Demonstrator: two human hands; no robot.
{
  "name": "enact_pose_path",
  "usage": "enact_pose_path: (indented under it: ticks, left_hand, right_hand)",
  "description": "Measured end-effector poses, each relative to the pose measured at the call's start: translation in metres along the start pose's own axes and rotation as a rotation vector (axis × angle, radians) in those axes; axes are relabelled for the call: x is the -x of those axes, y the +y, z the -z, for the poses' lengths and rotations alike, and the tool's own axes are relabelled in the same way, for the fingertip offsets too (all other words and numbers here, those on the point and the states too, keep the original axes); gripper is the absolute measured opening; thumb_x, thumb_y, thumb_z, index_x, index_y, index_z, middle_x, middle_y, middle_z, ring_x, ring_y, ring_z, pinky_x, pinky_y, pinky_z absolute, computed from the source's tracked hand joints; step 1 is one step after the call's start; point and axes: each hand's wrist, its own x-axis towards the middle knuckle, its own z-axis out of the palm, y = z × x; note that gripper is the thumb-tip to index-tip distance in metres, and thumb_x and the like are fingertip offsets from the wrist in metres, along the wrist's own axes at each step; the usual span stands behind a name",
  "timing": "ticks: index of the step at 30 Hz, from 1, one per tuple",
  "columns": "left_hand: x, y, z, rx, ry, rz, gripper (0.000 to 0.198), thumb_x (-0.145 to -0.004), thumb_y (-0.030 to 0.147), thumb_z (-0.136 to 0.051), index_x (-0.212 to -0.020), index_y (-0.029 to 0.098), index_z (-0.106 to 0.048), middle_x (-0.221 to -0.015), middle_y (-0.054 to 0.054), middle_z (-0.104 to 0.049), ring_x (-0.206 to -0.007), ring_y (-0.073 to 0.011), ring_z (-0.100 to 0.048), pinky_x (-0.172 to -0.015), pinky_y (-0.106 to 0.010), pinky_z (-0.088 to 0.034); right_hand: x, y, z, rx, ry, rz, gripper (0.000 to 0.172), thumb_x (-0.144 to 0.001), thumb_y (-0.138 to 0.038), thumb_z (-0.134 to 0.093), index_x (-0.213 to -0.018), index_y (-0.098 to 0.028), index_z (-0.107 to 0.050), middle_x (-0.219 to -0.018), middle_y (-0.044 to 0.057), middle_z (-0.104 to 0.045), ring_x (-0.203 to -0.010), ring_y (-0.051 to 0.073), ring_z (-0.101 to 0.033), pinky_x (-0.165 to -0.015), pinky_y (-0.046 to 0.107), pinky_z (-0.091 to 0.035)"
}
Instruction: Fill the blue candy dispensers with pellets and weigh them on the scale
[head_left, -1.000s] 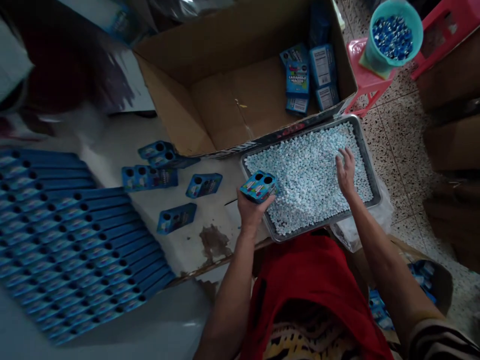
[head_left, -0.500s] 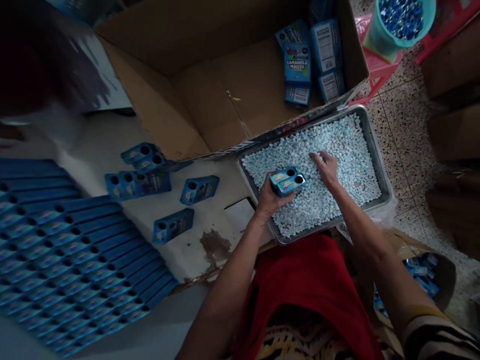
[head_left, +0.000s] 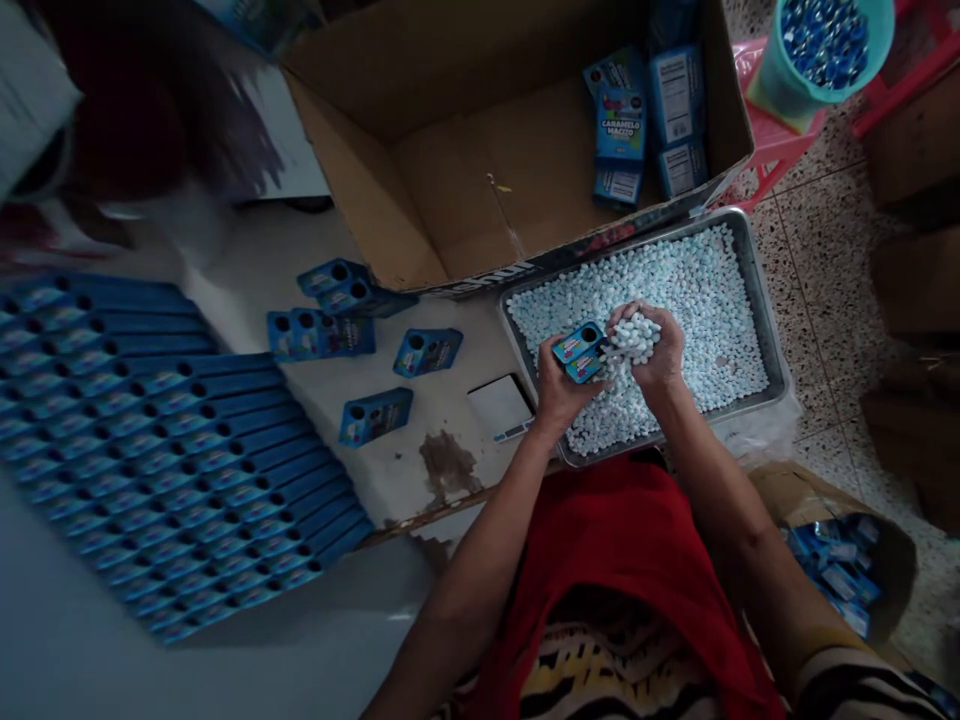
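My left hand (head_left: pixel 561 390) is wrapped round two small blue candy boxes (head_left: pixel 579 352) held side by side, their round black holes facing up. Close beside them, my right hand (head_left: pixel 660 350) is cupped round a heap of small pale candies (head_left: pixel 634 338), tilted towards the boxes. Some candies spill from its fingertips at the boxes' edge. Both hands are above a metal tray (head_left: pixel 776 385) filled with the same white and light-blue candies. Whether any candies are inside the boxes I cannot tell.
Several loose blue boxes (head_left: pixel 429 350) stand on the table, left of a small white scale (head_left: pixel 501 405). Rows of blue boxes (head_left: pixel 187 460) fill the left. A large carton (head_left: pixel 442 165) holds packs behind the tray. A turquoise bucket (head_left: pixel 802 75) stands on a pink stool (head_left: pixel 772 160).
My right hand has scooped candies from the tray and moved them beside the boxes. My left hand has tilted the boxes slightly. The view has shifted.
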Motion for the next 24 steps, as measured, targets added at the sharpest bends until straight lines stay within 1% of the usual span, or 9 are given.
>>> enact_pose_path:
  ticks: [3,5,7,9,11,15,18,21,24]
  left_hand:
    - [0.000,0.014,0.001,-0.028,0.068,-0.016,0.089,-0.059,0.051,-0.106,-0.128,0.024,-0.057,-0.121,-0.010,-0.074,-0.113,-0.0325,-0.075,-0.102,-0.050,-0.062]
    - [-0.002,0.023,0.006,-0.059,0.084,-0.086,0.083,-0.062,0.054,-0.104,-0.126,0.025,-0.060,-0.121,-0.011,-0.075,-0.115,-0.0342,-0.076,-0.103,-0.051,-0.062]
    - [-0.004,0.033,0.014,-0.099,0.062,-0.203,0.080,-0.065,0.055,-0.102,-0.127,0.026,-0.062,-0.125,-0.012,-0.074,-0.121,-0.0359,-0.074,-0.108,-0.053,-0.060]
    - [-0.007,0.041,0.021,-0.139,0.027,-0.316,0.075,-0.069,0.054,-0.100,-0.127,0.025,-0.062,-0.127,-0.013,-0.073,-0.125,-0.0371,-0.073,-0.111,-0.056,-0.058]
    - [-0.008,0.050,0.026,-0.161,0.008,-0.371,0.070,-0.073,0.051,-0.098,-0.127,0.024,-0.063,-0.127,-0.013,-0.073,-0.125,-0.0379,-0.072,-0.111,-0.057,-0.057]
    - [-0.011,0.064,0.030,-0.157,-0.061,-0.357,0.071,-0.071,0.043,-0.099,-0.132,0.027,-0.065,-0.127,-0.011,-0.074,-0.123,-0.0369,-0.073,-0.108,-0.053,-0.060]
    - [-0.012,0.070,0.029,-0.160,-0.127,-0.378,0.072,-0.071,0.041,-0.099,-0.132,0.028,-0.064,-0.125,-0.008,-0.074,-0.118,-0.0338,-0.074,-0.104,-0.049,-0.062]
    - [-0.015,0.069,0.025,-0.170,-0.099,-0.405,0.071,-0.071,0.044,-0.099,-0.130,0.026,-0.063,-0.123,-0.009,-0.074,-0.116,-0.0324,-0.074,-0.101,-0.047,-0.062]
    - [-0.018,0.063,0.022,-0.153,-0.078,-0.408,0.071,-0.071,0.046,-0.100,-0.128,0.024,-0.064,-0.123,-0.011,-0.073,-0.117,-0.0332,-0.073,-0.101,-0.047,-0.062]
  right_hand:
    - [0.010,-0.006,-0.010,0.008,0.002,0.076,0.051,-0.079,-0.078,-0.062,-0.077,-0.028,-0.056,-0.082,0.009,-0.068,-0.103,0.035,-0.073,-0.090,0.054,-0.063]
    - [0.015,-0.011,-0.014,0.016,-0.004,0.136,0.050,-0.082,-0.078,-0.061,-0.079,-0.028,-0.057,-0.082,0.009,-0.065,-0.102,0.034,-0.072,-0.092,0.055,-0.062]
    - [0.021,-0.019,-0.019,0.044,-0.019,0.193,0.051,-0.085,-0.079,-0.057,-0.082,-0.028,-0.058,-0.086,0.009,-0.065,-0.101,0.033,-0.071,-0.095,0.055,-0.060]
    - [0.028,-0.028,-0.025,0.096,-0.029,0.239,0.055,-0.088,-0.082,-0.052,-0.087,-0.028,-0.059,-0.096,0.010,-0.066,-0.101,0.032,-0.070,-0.096,0.055,-0.059]
    - [0.034,-0.037,-0.031,0.175,-0.025,0.271,0.061,-0.089,-0.087,-0.045,-0.089,-0.028,-0.059,-0.104,0.010,-0.065,-0.100,0.030,-0.069,-0.096,0.054,-0.059]
    - [0.040,-0.047,-0.041,0.354,-0.023,0.331,0.072,-0.092,-0.093,-0.026,-0.087,-0.029,-0.059,-0.095,0.009,-0.059,-0.102,0.030,-0.067,-0.100,0.052,-0.057]
    - [0.042,-0.047,-0.042,0.365,-0.030,0.355,0.071,-0.093,-0.093,-0.030,-0.080,-0.029,-0.056,-0.089,0.009,-0.058,-0.101,0.031,-0.068,-0.101,0.052,-0.058]
    - [0.045,-0.043,-0.041,0.315,-0.053,0.364,0.067,-0.093,-0.092,-0.039,-0.076,-0.029,-0.057,-0.086,0.009,-0.060,-0.103,0.033,-0.070,-0.101,0.054,-0.059]
    - [0.048,-0.036,-0.037,0.405,-0.112,0.341,0.072,-0.092,-0.095,-0.037,-0.078,-0.030,-0.065,-0.092,0.009,-0.067,-0.111,0.035,-0.071,-0.108,0.057,-0.056]
